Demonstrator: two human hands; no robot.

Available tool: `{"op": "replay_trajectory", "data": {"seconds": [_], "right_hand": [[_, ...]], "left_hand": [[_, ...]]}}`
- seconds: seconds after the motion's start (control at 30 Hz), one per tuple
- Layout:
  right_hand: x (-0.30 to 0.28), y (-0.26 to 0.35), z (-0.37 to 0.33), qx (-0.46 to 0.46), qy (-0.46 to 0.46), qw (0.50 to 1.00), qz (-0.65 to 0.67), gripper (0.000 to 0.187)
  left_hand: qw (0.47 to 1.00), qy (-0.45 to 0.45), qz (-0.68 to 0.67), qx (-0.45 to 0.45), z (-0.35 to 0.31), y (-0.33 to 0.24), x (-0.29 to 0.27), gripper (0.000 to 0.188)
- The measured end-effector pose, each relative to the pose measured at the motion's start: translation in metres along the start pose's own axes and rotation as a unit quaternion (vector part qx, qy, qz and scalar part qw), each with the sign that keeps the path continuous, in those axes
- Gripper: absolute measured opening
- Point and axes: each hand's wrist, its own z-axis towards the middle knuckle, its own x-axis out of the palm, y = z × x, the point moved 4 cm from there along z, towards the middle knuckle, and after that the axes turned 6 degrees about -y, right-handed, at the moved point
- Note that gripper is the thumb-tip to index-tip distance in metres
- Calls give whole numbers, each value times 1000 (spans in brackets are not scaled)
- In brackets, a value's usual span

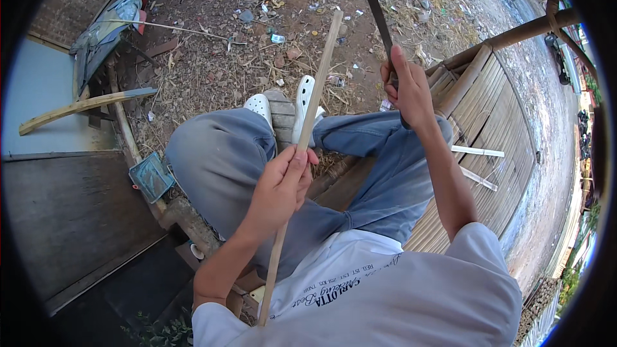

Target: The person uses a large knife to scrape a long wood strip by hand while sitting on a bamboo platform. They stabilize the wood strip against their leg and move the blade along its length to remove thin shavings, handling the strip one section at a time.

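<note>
Wore a white shirt (418, 295) nearest the camera, with blue trousers (215, 148) bent at the knees beyond it. Clamped a pale wooden strip (321, 77) between thumb and fingers of the left hand (279, 183), slanting it from the shirt front up past white shoes (258, 106). Held a long dark blade (373, 1) in the right hand (410, 90), with fingers wrapped around its lower part. Had, at the right, a bamboo platform (508, 119) bearing two pale pieces (479, 151).
</note>
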Motion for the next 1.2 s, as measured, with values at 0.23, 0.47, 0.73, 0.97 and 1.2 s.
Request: {"op": "replay_trajectory", "data": {"seconds": [0.23, 0.47, 0.73, 0.97, 1.2], "right_hand": [[42, -1, -64, 186, 108, 907, 362, 38], [35, -12, -54, 203, -21, 844, 495, 20], [-10, -41, -64, 188, -67, 860, 470, 43], [39, -6, -137, 5, 169, 972, 165, 47], [51, -34, -116, -43, 103, 988, -104, 50]], "left_hand": [[993, 94, -5, -77, 21, -27, 15, 30], [986, 111, 43, -121, -3, 1, 12, 35], [983, 75, 81, -150, -36, 10, -17, 30], [989, 56, 8, -140, -10, 40, 8, 30], [991, -20, 111, -68, -6, 48, 5, 32]]}}
